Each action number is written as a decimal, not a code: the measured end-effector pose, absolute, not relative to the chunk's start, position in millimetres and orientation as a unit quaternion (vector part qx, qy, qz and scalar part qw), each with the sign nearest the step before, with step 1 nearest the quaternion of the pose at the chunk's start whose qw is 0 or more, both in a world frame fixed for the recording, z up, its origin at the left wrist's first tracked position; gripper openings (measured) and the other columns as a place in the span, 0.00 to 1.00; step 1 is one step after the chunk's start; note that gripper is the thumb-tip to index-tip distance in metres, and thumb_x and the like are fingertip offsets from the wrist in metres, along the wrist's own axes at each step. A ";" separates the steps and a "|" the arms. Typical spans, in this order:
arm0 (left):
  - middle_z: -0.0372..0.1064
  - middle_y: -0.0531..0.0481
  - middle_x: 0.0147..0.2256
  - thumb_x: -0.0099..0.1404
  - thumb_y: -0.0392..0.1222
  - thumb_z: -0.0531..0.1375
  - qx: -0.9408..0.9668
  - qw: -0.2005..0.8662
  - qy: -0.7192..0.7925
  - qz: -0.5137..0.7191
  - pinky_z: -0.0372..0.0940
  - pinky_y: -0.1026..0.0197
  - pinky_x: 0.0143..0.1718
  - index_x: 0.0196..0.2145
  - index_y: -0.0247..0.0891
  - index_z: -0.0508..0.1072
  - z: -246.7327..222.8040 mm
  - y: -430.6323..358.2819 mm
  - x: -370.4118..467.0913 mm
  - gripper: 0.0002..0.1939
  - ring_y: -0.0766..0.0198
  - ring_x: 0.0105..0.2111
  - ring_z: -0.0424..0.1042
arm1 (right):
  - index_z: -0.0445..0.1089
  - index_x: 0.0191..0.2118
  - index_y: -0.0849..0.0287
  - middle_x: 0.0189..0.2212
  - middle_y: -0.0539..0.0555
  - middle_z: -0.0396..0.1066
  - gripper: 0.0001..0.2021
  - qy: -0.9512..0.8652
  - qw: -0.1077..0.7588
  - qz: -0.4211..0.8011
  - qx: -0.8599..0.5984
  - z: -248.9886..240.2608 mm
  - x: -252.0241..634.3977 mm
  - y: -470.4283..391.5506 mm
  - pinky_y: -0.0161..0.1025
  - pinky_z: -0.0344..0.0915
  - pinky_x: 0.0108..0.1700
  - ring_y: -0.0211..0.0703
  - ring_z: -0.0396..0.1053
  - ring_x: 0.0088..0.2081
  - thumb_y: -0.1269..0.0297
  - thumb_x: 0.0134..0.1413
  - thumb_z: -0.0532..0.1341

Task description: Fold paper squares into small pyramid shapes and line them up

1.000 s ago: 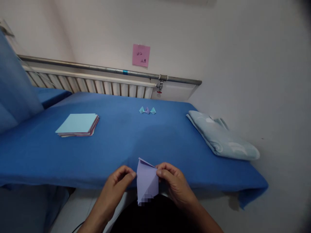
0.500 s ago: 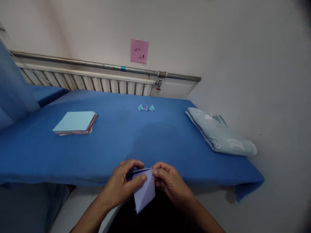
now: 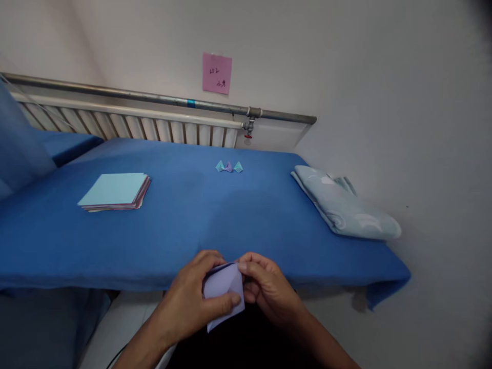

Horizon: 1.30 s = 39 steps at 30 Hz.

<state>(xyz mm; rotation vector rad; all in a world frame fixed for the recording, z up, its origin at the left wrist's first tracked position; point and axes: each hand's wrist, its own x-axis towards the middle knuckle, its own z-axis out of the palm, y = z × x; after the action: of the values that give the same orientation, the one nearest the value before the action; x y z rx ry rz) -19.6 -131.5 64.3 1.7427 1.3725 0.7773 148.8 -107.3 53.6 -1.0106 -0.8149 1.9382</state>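
Note:
A folded piece of purple paper (image 3: 223, 284) is held between both hands, in front of the near edge of the blue-covered table (image 3: 172, 230). My left hand (image 3: 196, 292) grips it from the left, the thumb lying across its front face and the other fingers behind it. At the paper's upper right corner, my right hand (image 3: 265, 284) pinches it between thumb and fingers. Small folded paper pieces (image 3: 229, 167), two light blue with a purple one between, lie farther back on the cloth.
On the left of the table lies a stack of coloured paper (image 3: 113, 189). A folded pale green blanket (image 3: 342, 205) is at the right. Behind stand a radiator (image 3: 154, 128) and a pipe with a valve; a pink note (image 3: 217, 74) is on the wall.
My left thumb has moved down across the paper's face to its lower right part. The paper looks wider and shorter than before. The whole view has shifted slightly.

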 end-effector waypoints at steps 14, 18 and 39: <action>0.69 0.50 0.30 0.53 0.55 0.64 0.261 0.719 0.474 0.436 0.65 0.63 0.26 0.35 0.37 0.73 39.0 -127.9 -10.6 0.19 0.63 0.29 0.68 | 0.70 0.39 0.57 0.32 0.50 0.68 0.13 -0.555 0.399 0.554 -0.475 48.8 154.8 -105.2 0.35 0.61 0.32 0.35 0.62 0.27 0.64 0.43 0.63; 0.70 0.48 0.32 0.58 0.55 0.61 0.265 0.722 0.454 0.450 0.67 0.63 0.26 0.38 0.36 0.74 35.7 -125.3 -7.9 0.19 0.64 0.29 0.69 | 0.68 0.47 0.54 0.41 0.52 0.68 0.25 -0.675 0.359 0.451 -0.461 45.9 151.4 -109.2 0.39 0.63 0.39 0.39 0.64 0.33 0.72 0.37 0.63; 0.69 0.54 0.24 0.53 0.45 0.66 0.253 0.726 0.465 0.440 0.64 0.66 0.24 0.35 0.36 0.70 30.3 -124.6 -8.8 0.14 0.69 0.22 0.69 | 0.64 0.28 0.56 0.28 0.48 0.71 0.07 -0.479 0.420 0.625 -0.451 42.5 142.9 -101.6 0.33 0.63 0.31 0.38 0.69 0.30 0.62 0.47 0.63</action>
<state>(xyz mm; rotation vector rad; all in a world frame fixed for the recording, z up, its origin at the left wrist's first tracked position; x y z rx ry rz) -8.8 -124.6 30.3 0.5579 1.0253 0.9696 142.9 -101.6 42.5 -1.1301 -1.1992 1.5669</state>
